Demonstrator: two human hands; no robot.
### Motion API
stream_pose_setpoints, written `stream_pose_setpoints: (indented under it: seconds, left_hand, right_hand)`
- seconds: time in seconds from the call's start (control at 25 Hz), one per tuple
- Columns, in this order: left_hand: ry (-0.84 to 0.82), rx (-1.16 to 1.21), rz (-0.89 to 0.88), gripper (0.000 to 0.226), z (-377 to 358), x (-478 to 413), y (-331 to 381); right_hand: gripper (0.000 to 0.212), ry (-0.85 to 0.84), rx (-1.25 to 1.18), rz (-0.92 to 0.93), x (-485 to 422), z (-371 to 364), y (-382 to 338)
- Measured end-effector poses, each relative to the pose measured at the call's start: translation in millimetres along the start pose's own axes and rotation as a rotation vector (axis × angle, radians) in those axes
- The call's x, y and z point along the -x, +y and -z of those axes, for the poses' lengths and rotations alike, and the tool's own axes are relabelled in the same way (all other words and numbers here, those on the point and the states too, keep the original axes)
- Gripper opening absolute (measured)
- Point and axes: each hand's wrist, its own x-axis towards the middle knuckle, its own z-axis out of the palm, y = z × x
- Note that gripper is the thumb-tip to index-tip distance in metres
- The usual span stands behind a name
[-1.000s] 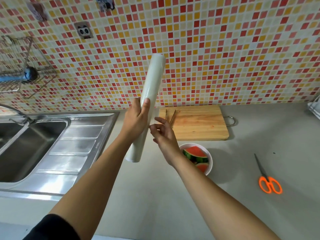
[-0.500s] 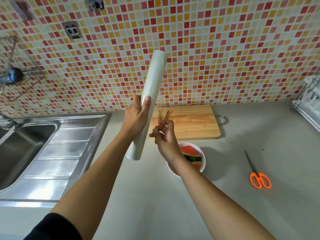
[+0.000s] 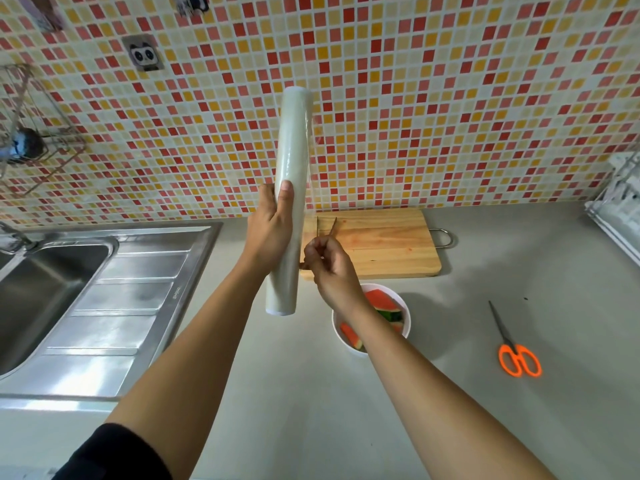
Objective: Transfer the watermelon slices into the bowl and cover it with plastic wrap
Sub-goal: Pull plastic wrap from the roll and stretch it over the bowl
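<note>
With watermelon slices (image 3: 382, 303) already in the bowl (image 3: 406, 327) on the counter (image 3: 277, 393), left hand (image 3: 270, 237) wrapped round the upright plastic wrap roll (image 3: 292, 188) above it, right hand (image 3: 329, 265) pinched on the loose film edge, presumably to draw out a sheet.

The grey surface (image 3: 519, 258) carries a wooden cutting board (image 3: 381, 247) against the tiled wall, a white bowl (image 3: 406, 327) of watermelon slices (image 3: 381, 301) near it, and orange-handled scissors (image 3: 516, 351) well apart, right.
</note>
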Motion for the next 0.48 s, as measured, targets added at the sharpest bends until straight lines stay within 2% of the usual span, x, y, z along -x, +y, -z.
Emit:
stream_pose_setpoints:
  seconds: [0.24,0.32,0.48]
  left_hand:
    - [0.013,0.01,0.025,0.039,-6.4,0.6,-0.4]
    - [0.006,0.047,0.028,0.041,-6.6,-1.6,0.1]
    - [-0.006,0.08,0.032,0.043,-8.3,-3.9,0.5]
  right_hand:
    - [0.015,-0.044,0.041,-0.022,1.7,1.9,2.8]
    - [0.022,-0.043,0.057,-0.029,1.2,4.2,3.9]
    - [0.029,0.033,0.12,0.003,2.3,4.6,4.1]
